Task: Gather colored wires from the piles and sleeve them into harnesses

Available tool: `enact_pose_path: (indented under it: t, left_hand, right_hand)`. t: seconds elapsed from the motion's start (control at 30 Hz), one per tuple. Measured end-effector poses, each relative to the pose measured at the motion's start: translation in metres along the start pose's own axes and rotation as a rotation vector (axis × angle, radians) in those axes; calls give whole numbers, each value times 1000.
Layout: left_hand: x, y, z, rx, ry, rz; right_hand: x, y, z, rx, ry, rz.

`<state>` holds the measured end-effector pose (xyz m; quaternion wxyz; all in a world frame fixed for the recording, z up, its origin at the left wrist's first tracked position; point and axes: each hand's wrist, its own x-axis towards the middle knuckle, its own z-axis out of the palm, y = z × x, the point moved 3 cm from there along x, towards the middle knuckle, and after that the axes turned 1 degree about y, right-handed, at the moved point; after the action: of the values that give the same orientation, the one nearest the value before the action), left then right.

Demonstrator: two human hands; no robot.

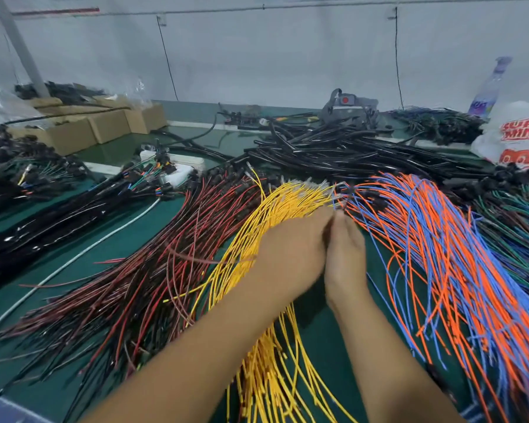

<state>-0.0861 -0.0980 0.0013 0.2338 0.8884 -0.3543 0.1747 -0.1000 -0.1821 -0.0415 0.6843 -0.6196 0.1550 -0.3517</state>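
Three piles of wires fan across the green table: dark red and black wires [141, 282] on the left, yellow wires [275, 361] in the middle, orange and blue wires [440, 257] on the right. My left hand [290, 248] lies over the yellow wires, fingers pointing at their terminal ends. My right hand [345, 248] is beside it, fingertips drawn together where the orange and blue wire ends begin. The two hands touch at the fingertips. Motion blur hides whether either hand pinches a wire. A blurred red wire [208, 260] runs toward my left palm.
Black sleeving tubes [342, 148] lie heaped behind the wires. Finished black harnesses [58, 215] with connectors lie at the left, cardboard boxes [83, 129] behind them. Green and blue wires [513, 221] sit far right, beside a white plastic bag [513, 132] and a bottle [489, 87].
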Motion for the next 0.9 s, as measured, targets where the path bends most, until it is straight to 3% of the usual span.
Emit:
enact_pose_path:
  t: [0.13,0.2,0.27,0.37,0.43,0.53,0.63,0.7,0.77,0.8,0.9]
  left_hand:
    - [-1,8,2,-98,-236,-135]
    - [2,1,-10,-138,-250,-282]
    - [6,-12,-25,-213,-270,-429]
    - [10,-34,-46,-167,-453,-566]
    - [6,-48,-61,-176,-565,-647]
    - [-4,-61,-86,-181,-656,-696]
    - [-7,-63,-102,-343,-646,-734]
    - [-1,-59,-100,-291,-689,-666]
    - [10,-59,-89,-90,-721,-519]
    - [18,-61,-79,-47,-663,-446]
    - [37,-73,-39,-255,-319,-436]
  right_hand:
    - [13,-4,-25,-61,336,-27]
    - [17,-7,-38,-186,487,-17]
    - [16,-8,-40,-500,469,0]
    - [8,-5,-29,-802,308,-16]
    - [9,-7,-32,-802,314,24]
    - [15,-10,-43,-575,481,28]
    - [19,-7,-45,-171,596,-66]
    - [23,-2,-43,-8,555,-18]
    - [26,2,-38,-16,423,46]
    - [25,3,-34,-68,342,51]
    - [18,6,-25,-343,182,-13]
